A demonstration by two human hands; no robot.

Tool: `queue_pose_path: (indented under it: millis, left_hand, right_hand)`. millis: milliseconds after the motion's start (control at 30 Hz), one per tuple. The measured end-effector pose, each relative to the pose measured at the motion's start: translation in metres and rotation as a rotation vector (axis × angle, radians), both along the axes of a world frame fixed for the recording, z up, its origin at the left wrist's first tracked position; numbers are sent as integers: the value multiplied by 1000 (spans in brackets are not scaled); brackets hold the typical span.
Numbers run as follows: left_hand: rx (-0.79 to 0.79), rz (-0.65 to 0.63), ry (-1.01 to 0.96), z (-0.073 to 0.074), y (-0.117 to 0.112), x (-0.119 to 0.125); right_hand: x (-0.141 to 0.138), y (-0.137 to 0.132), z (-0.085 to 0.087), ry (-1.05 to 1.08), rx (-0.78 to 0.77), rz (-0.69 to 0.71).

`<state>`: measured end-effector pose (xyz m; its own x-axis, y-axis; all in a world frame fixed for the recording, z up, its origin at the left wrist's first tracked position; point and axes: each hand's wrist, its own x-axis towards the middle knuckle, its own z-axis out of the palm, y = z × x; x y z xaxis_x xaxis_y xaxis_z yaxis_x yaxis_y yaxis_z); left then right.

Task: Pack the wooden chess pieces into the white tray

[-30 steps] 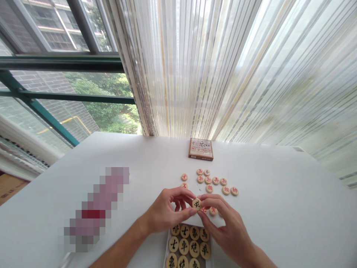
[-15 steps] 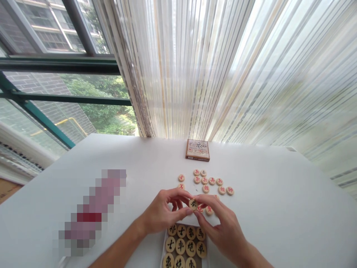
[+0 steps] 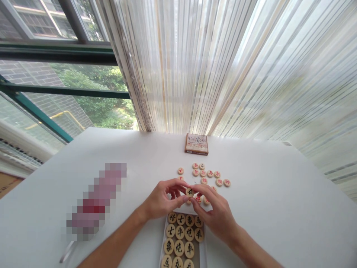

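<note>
Item in hand: one round wooden black-marked disc [image 3: 190, 192], pinched at its left edge by our left hand [image 3: 161, 201] between thumb and forefinger, the other fingers loosely curled. Our right hand [image 3: 216, 212] grips the same disc from the right side with thumb and forefinger tips, the hand otherwise half closed. We hold the disc face up, just above the table [image 3: 279, 208], between the tray and the loose pieces. Near us, right below the hands: a shallow white tray [image 3: 204, 251] packed with rows of discs bearing black characters [image 3: 180, 232]. Just beyond the hands: a scatter of red-marked discs [image 3: 210, 174] lying flat on the table, a few of them partly hidden under our fingers. Farther off, at the far edge: a small printed box [image 3: 196, 144], lying flat. Behind it: a striped sheer curtain [image 3: 223, 67], with the window [image 3: 69, 93] to the far left.
</note>
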<state>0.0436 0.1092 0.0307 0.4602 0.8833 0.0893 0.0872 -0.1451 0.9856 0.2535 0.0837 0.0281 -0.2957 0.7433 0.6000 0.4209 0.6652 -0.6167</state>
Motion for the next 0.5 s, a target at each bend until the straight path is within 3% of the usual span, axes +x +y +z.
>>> queue_pose_path:
  millis: [500]
  left_hand:
    - [15,-19,-17,6,-2,2]
  right_hand:
    - [5,-5,2,-16,49,-15]
